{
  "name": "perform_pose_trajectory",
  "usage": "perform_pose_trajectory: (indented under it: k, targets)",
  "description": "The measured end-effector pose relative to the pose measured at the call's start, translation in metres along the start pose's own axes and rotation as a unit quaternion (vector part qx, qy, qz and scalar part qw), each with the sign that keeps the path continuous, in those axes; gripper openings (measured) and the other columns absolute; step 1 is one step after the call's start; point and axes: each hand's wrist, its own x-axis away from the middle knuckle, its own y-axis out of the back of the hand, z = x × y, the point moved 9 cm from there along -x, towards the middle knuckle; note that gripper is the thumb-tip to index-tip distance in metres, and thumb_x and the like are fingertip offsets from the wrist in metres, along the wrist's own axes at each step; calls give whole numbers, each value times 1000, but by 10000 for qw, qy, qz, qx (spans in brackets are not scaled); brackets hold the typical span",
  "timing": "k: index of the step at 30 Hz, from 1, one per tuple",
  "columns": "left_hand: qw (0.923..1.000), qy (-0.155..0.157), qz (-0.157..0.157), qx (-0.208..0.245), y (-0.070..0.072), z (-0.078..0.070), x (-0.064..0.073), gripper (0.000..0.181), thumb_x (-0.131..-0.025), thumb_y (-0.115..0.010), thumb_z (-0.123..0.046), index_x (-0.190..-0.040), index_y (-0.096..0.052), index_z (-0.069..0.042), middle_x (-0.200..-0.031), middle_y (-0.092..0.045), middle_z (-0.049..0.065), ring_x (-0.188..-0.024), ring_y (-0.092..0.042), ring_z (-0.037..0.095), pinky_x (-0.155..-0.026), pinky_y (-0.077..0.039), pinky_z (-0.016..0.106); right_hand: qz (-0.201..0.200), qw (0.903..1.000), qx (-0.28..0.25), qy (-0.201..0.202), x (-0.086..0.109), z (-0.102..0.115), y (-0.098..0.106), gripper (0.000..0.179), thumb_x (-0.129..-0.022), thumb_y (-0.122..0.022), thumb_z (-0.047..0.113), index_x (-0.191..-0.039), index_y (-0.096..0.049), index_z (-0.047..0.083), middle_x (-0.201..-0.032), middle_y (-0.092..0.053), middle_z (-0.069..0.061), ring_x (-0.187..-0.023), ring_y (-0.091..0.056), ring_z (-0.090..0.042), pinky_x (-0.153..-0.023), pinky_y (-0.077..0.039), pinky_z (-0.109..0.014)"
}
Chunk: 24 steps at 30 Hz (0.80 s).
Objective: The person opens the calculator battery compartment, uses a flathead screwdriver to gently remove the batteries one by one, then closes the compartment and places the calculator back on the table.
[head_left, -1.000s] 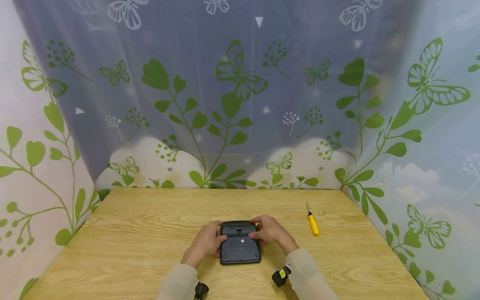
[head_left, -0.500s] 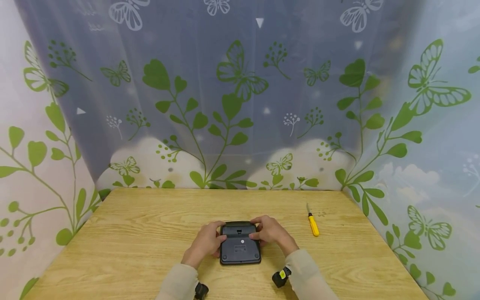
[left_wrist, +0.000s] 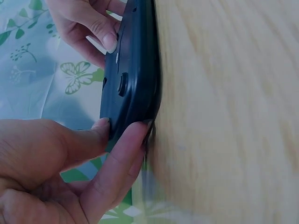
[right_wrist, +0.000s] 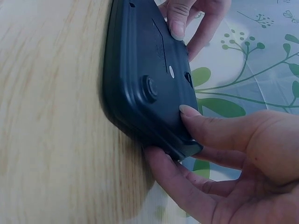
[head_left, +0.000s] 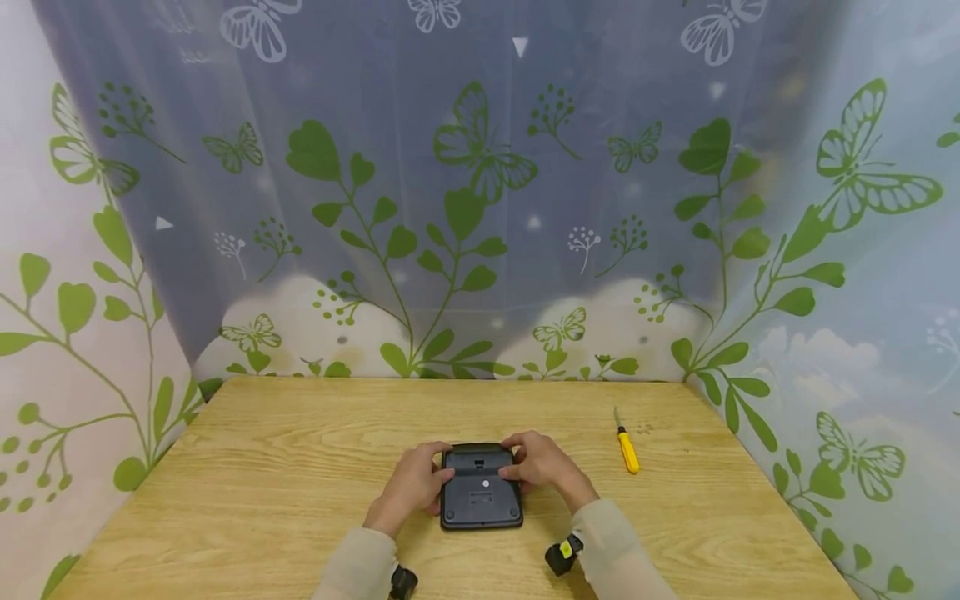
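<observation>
A black desk calculator [head_left: 480, 507] lies with its underside up on the wooden table, showing round feet, a small white dot and a label. On its left edge my left hand [head_left: 408, 482] grips it, thumb [left_wrist: 96, 135] on the underside and fingers around the side. My right hand [head_left: 542, 463] holds the right edge in the same manner, its thumb [right_wrist: 205, 126] pressing on the raised far part. In both wrist views the fingertips reach beneath the rim. The calculator's front is hidden.
A screwdriver [head_left: 627, 450] with a yellow handle lies on the table [head_left: 300, 467] to the right. Beside its shaft are several tiny pieces [head_left: 644, 429], too small to identify. A butterfly-patterned curtain [head_left: 480, 250] stands behind the table.
</observation>
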Motion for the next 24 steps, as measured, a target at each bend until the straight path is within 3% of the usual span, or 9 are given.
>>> perform_pose_trajectory:
  k: [15, 24]
  targets:
    - [10000, 17, -26, 40, 2, 4, -4, 44, -99, -68, -6, -142, -60, -6, -95, -71, 17, -51, -65, 17, -44, -58, 31, 1, 10000, -18, -2, 2, 2, 0, 52, -90, -79, 6, -138, -60, -1, -102, -71, -20, -76, -73, -24, -61, -64, -37]
    - [9999, 37, 72, -84, 5, 2, -6, 41, -96, -71, -3, -136, -65, -6, -100, -70, 18, -65, -66, 17, -48, -58, 30, 13, 10000, 18, -8, 1, 2, -1, 52, -90, -79, 6, -138, -60, -1, -103, -71, -20, -75, -73, -24, -61, -64, -37]
